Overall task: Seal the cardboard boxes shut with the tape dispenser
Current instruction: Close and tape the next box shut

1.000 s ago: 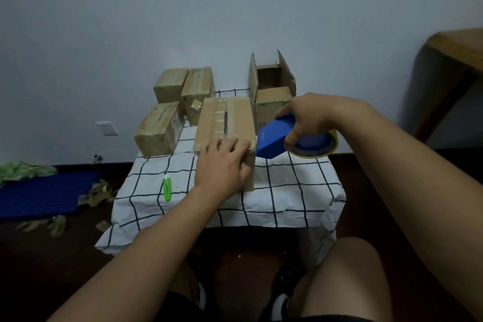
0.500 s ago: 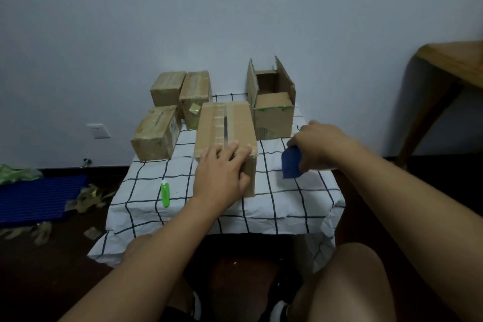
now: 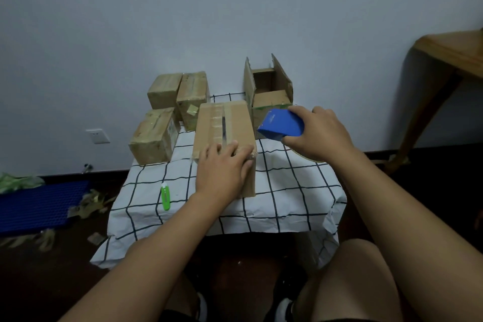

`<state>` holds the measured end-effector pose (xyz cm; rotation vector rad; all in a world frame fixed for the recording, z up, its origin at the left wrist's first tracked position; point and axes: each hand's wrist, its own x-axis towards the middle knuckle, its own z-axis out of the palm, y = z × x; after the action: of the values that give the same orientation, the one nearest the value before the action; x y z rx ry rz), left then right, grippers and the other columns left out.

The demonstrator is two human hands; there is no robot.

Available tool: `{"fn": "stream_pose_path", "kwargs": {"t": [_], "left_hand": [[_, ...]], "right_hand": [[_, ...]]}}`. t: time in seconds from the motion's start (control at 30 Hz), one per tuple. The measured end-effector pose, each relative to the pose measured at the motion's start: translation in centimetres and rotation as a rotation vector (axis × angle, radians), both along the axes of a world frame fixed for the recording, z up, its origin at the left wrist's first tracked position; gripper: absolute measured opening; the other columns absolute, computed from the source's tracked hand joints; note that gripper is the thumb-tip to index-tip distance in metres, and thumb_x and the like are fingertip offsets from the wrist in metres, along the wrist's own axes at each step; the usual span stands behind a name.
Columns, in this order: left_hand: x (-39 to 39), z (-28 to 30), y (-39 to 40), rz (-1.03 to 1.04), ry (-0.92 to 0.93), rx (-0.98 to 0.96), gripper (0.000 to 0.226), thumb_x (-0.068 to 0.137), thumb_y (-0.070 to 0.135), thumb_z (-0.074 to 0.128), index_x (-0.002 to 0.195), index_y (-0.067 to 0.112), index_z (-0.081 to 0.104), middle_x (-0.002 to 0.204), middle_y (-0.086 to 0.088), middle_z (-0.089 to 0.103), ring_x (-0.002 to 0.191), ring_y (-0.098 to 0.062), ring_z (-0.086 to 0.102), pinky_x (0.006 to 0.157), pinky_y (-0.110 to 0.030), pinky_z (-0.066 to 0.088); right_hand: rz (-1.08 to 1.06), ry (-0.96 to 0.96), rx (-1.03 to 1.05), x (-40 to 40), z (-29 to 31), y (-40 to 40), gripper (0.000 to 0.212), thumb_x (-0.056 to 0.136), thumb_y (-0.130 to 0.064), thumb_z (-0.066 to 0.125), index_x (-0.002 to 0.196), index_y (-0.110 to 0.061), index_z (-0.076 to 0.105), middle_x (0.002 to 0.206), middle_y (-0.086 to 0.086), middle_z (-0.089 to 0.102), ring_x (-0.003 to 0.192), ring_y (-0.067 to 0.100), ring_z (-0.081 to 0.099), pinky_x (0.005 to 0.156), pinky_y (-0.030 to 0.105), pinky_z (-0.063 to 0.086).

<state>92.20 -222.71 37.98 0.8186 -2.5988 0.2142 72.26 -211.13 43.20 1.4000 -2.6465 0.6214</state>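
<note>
Fingers of left hand [image 3: 222, 170] press flat on box [image 3: 224, 128]; right hand [image 3: 318, 133] grips dispenser [image 3: 281, 125] beside open box [image 3: 269, 91].

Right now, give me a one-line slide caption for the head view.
Left hand steadies the centre box; right hand holds the blue tape dispenser beside it.

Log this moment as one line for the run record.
left hand: pressing near end of centre box | right hand: holding tape dispenser beside box | open box: unsealed
</note>
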Motion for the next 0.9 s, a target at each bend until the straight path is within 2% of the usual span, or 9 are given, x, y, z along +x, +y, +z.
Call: {"fn": "stream_pose_path", "kwargs": {"t": [0.1,0.3,0.4,0.5,0.57,0.63,0.77,0.83,0.9], "left_hand": [[-0.4,0.2,0.0,-0.03,0.012,0.014,0.034,0.099,0.045,0.043,0.128,0.034,0.056,0.128,0.002,0.059,0.123,-0.028,0.044,0.095,-0.039,0.03],[0.0,0.8,0.6,-0.094,-0.002,0.056,0.05,0.084,0.039,0.049,0.131,0.025,0.054,0.132,0.006,0.057,0.112,-0.026,0.049,0.088,-0.04,0.038],[-0.2,1.7,0.5,-0.125,-0.06,0.057,0.058,0.083,0.041,0.047,0.141,0.033,0.044,0.12,0.008,0.059,0.103,-0.027,0.051,0.082,-0.039,0.042],[-0.5,2.4,-0.6,-0.164,-0.182,0.035,0.054,0.088,0.043,0.046,0.141,0.039,0.038,0.123,0.005,0.054,0.103,-0.027,0.047,0.083,-0.039,0.046],[-0.9,2.4,-0.8,-0.159,-0.223,-0.01,0.047,0.092,0.039,0.045,0.139,0.037,0.039,0.124,0.003,0.052,0.102,-0.029,0.045,0.082,-0.039,0.043],[-1.3,2.2,-0.6,-0.161,-0.234,-0.066,0.043,0.096,0.033,0.042,0.138,0.035,0.039,0.122,0.001,0.051,0.097,-0.029,0.045,0.077,-0.038,0.04],[-1.1,2.0,-0.9,-0.184,-0.236,-0.137,0.044,0.096,0.023,0.045,0.137,0.036,0.04,0.119,0.0,0.05,0.093,-0.029,0.045,0.07,-0.036,0.034],[-1.0,1.9,-0.8,-0.187,-0.231,-0.152,0.043,0.094,0.021,0.048,0.135,0.035,0.045,0.117,-0.002,0.052,0.093,-0.03,0.047,0.069,-0.036,0.034],[-0.9,1.8,-0.7,-0.191,-0.209,-0.164,0.042,0.092,0.02,0.053,0.132,0.032,0.051,0.113,-0.004,0.055,0.089,-0.03,0.049,0.065,-0.036,0.033]], "right_hand": [[-0.003,-0.033,-0.042,-0.1,0.1,0.4,0.076,0.081,-0.056,0.068,0.148,-0.04,0.035,0.118,0.004,0.049,0.117,0.027,0.044,0.08,0.036,0.039],[0.031,-0.13,-0.162,0.1,0.3,-0.1,0.076,0.077,-0.058,0.07,0.145,-0.04,0.041,0.106,0.0,0.047,0.107,0.024,0.048,0.08,0.034,0.04],[0.044,-0.196,-0.237,0.0,0.3,-0.7,0.075,0.077,-0.056,0.073,0.144,-0.037,0.045,0.121,0.005,0.058,0.11,0.025,0.053,0.085,0.035,0.045],[0.062,-0.276,-0.309,0.2,0.0,-1.1,0.075,0.077,-0.055,0.075,0.143,-0.035,0.046,0.131,0.001,0.058,0.112,0.022,0.054,0.089,0.036,0.046],[0.077,-0.339,-0.366,0.4,-0.2,-1.2,0.073,0.078,-0.053,0.077,0.142,-0.034,0.047,0.13,-0.004,0.057,0.113,0.021,0.053,0.089,0.035,0.046],[0.087,-0.403,-0.434,0.7,-0.2,-1.2,0.068,0.078,-0.051,0.079,0.138,-0.036,0.05,0.12,-0.013,0.055,0.111,0.018,0.054,0.086,0.033,0.046],[0.105,-0.516,-0.53,1.1,0.1,-1.1,0.052,0.076,-0.048,0.079,0.117,-0.053,0.047,0.102,-0.034,0.048,0.102,0.01,0.055,0.091,0.037,0.052],[0.116,-0.566,-0.568,1.2,0.1,-1.2,0.052,0.076,-0.048,0.079,0.119,-0.049,0.05,0.11,-0.028,0.053,0.106,0.011,0.056,0.095,0.042,0.053],[0.115,-0.615,-0.581,1.3,0.1,-1.4,0.062,0.076,-0.048,0.08,0.131,-0.039,0.054,0.123,-0.014,0.056,0.113,0.017,0.057,0.097,0.046,0.053]]}}
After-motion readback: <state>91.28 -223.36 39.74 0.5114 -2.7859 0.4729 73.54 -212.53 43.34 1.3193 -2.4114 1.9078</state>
